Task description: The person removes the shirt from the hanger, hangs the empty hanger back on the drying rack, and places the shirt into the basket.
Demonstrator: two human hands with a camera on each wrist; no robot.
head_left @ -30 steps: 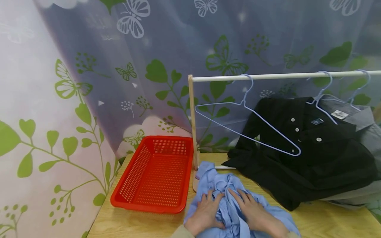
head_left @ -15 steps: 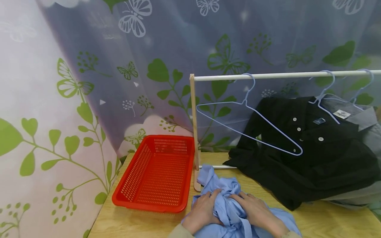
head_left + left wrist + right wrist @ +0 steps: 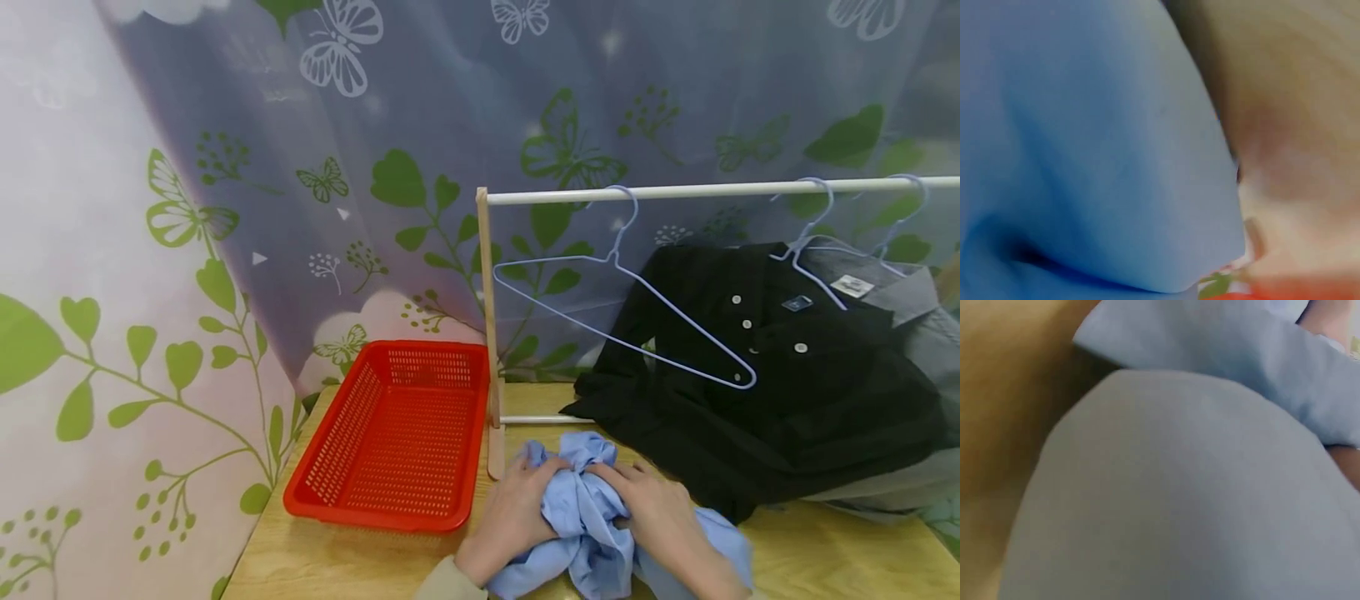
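Note:
A crumpled light blue garment (image 3: pixel 581 504) lies bunched on the wooden table, close to the front edge of the head view. My left hand (image 3: pixel 517 510) grips the bunch from its left side, and my right hand (image 3: pixel 663 515) grips it from the right. Both thumbs hide under the folds or behind the hands. Smooth blue cloth (image 3: pixel 1097 144) fills most of the left wrist view, beside blurred skin of the left hand (image 3: pixel 1297 162). Cloth (image 3: pixel 1166 481) likewise covers much of the right wrist view, so the right fingertips stay hidden there.
Left of the garment stands a red plastic basket (image 3: pixel 294 492). Behind is a rack with a white rail (image 3: pixel 705 191) and a wooden post (image 3: pixel 487 308). A bare blue hanger (image 3: pixel 660 358) hangs there, near a black shirt (image 3: pixel 697 417) and a grey shirt (image 3: pixel 918 308).
My hands have drawn the garment's far end in toward me and bunched it tighter. The fingers, more spread one second ago, are now curled round the cloth.

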